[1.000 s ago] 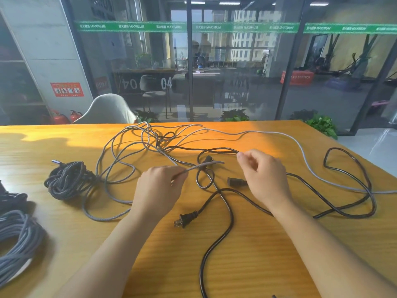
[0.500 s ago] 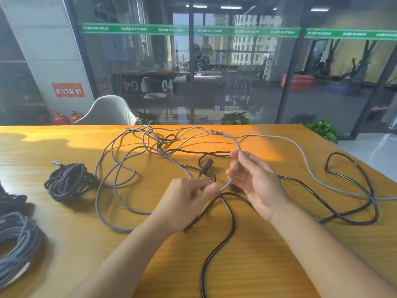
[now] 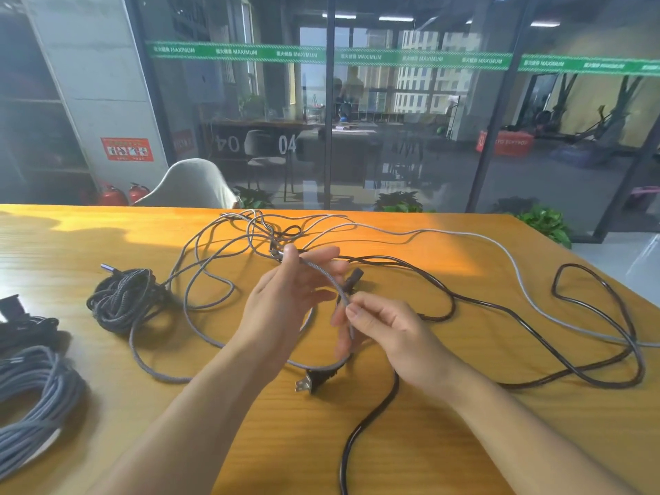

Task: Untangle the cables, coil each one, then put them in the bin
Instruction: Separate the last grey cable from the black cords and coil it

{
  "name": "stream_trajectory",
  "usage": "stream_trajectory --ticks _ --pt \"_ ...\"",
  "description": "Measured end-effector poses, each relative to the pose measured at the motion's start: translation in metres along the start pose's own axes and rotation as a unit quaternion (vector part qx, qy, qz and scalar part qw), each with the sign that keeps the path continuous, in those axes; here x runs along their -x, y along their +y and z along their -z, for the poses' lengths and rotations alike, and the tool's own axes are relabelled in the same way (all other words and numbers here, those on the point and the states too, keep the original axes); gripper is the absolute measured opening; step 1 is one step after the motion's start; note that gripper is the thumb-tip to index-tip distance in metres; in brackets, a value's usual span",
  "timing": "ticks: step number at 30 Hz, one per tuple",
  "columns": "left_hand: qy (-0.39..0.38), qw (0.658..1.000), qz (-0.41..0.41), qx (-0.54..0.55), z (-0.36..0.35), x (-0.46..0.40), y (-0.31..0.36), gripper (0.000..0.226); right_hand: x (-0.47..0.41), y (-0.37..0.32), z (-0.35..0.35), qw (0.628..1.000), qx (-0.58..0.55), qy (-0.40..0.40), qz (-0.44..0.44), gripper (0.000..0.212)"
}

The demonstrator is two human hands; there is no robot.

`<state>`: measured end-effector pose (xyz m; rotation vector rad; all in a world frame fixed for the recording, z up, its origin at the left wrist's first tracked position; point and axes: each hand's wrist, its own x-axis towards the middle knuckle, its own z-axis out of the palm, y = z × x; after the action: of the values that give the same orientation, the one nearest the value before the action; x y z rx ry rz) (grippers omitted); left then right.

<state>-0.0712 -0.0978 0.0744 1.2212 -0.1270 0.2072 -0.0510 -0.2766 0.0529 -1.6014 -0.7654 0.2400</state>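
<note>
Head view, both hands [image 3: 285, 301] [image 3: 389, 330] pinching grey braided cable [image 3: 328, 280], black power cable [image 3: 475, 301] tangled beneath, coiled bundle [image 3: 121, 301] left.

Warm sunlit glare, wide-angle edge distortion

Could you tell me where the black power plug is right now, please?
In the head view the plug lies on the table, centre front, just below the two hands and under the grey cable they hold.

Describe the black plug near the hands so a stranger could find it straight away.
On the wooden table, look just below the two hands, near the middle. The plug lies flat there with two metal prongs pointing left, ending the smooth black cable. The other connectors nearby show no bare prongs.
</note>
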Motion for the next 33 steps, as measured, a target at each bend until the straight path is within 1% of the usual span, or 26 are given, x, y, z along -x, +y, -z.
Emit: stream_trajectory --ticks 2,5,7,9,11,13,16,18,20,21,23,31,33 --pt "-0.015 0.999 0.022 0.026 -0.003 0.002 0.004 0.061 0.002 -0.003 -0.002 0.999 0.0 -0.054 -0.005 0.031" --pt "-0.065 0.995 0.042 0.065 -0.006 0.003 0.009 0.064 0.004 -0.006 -0.005 0.993 0.016 -0.119 -0.005 0.033" --pt "-0.096 0.99 0.054 0.087 -0.007 0.006 0.015 0.063 0.007 -0.004 -0.006 0.989 0.049 -0.138 -0.01 0.035" --pt "-0.12 0.987 0.065 0.089 -0.01 0.011 0.022 0.061 0.007 -0.003 -0.005 0.982 0.127 -0.138 -0.003 0.037" --pt "-0.143 0.983 0.075 0.09 -0.013 0.015 0.027 0.06 0.004 -0.003 0.0 0.967 0.223 -0.123 0.03 0.04" --pt "-0.159 0.98 0.082 0.089 -0.014 0.019 0.031 0.058 0.0 -0.003 0.008 0.948 0.29 -0.102 0.086 0.04" --pt "-0.197 0.969 0.105 0.102 -0.01 0.02 0.03 0.051 -0.007 0.005 0.022 0.906 0.398 -0.071 0.126 0.044" --pt "-0.261 0.947 0.126 0.136 -0.004 0.019 0.029 0.049 -0.01 0.009 0.028 0.867 0.471 -0.057 0.154 0.046" --pt "-0.339 0.912 0.146 0.18 0.002 0.016 0.031 0.05 -0.012 0.01 0.032 0.828 0.526 -0.047 0.189 0.047" --pt "-0.367 0.897 0.153 0.194 0.006 0.015 0.033 0.05 -0.013 0.011 0.034 0.815 0.541 -0.042 0.203 0.047" --pt "-0.391 0.884 0.161 0.198 0.013 0.012 0.035 0.05 -0.016 0.01 0.042 0.805 0.552 -0.02 0.216 0.049" --pt "-0.399 0.882 0.181 0.172 0.028 0.006 0.034 0.048 -0.011 0.011 0.096 0.803 0.546 0.141 0.191 0.055" --pt "-0.388 0.893 0.18 0.142 0.027 0.007 0.032 0.048 -0.008 0.007 0.101 0.807 0.525 0.187 0.198 0.056"
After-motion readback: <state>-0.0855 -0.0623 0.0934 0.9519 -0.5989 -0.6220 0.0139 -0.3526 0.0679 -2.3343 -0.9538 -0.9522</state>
